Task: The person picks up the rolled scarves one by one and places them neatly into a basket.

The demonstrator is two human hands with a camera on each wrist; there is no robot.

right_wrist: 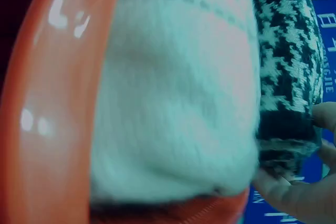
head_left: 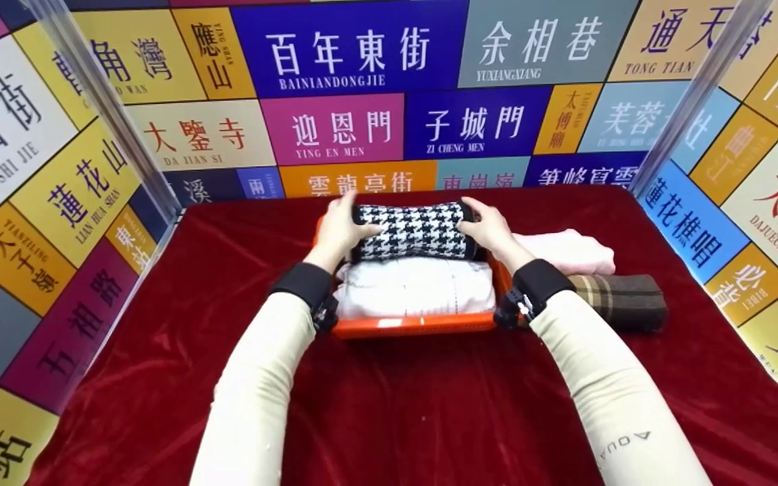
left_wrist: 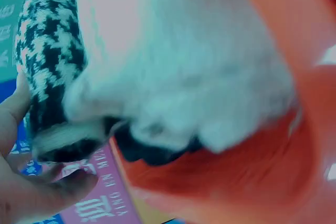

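A rolled black-and-white houndstooth cloth (head_left: 419,229) lies crosswise at the back of an orange basket (head_left: 423,327). My left hand (head_left: 340,231) holds its left end, thumb on the near side. At the other end my right hand (head_left: 491,229) grips the roll in the same way. In front of it, inside the basket, sits a white rolled cloth (head_left: 416,287) with faint dashed lines. Under that white roll, the left wrist view shows some dark fabric (left_wrist: 149,148). Fingers reach round the houndstooth roll's ends in both wrist views.
Right of the basket lie a pale pink rolled cloth (head_left: 568,251) and a brown plaid roll (head_left: 625,302), partly behind my right forearm. Dark red velvet (head_left: 423,412) covers the table. Panels with coloured signs (head_left: 348,47) enclose the back and both sides.
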